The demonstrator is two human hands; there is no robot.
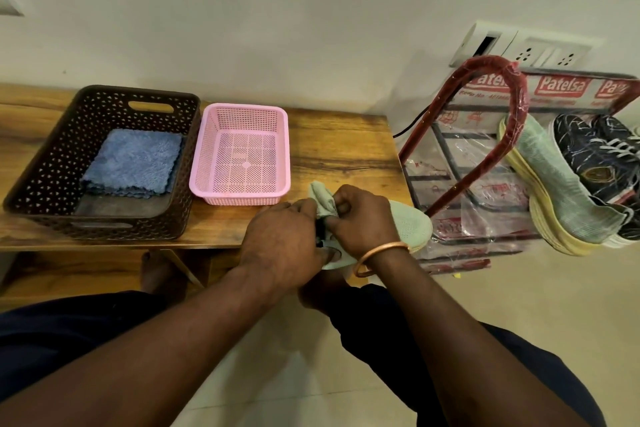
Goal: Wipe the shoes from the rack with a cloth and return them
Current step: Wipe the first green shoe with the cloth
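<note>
Shoes are only partly done, we think: our left hand grips a pale green shoe at the edge of the surface. The fingers of our right hand pinch the cloth on it. More shoes sit on the rack and may still need wiping.

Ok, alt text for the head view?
A right hand grips a cloth against a pale green shoe that the left hand holds at the edge of a wooden table. Behind sit a brown basket of blue cloths and a pink basket; a shoe rack stands right.
</note>
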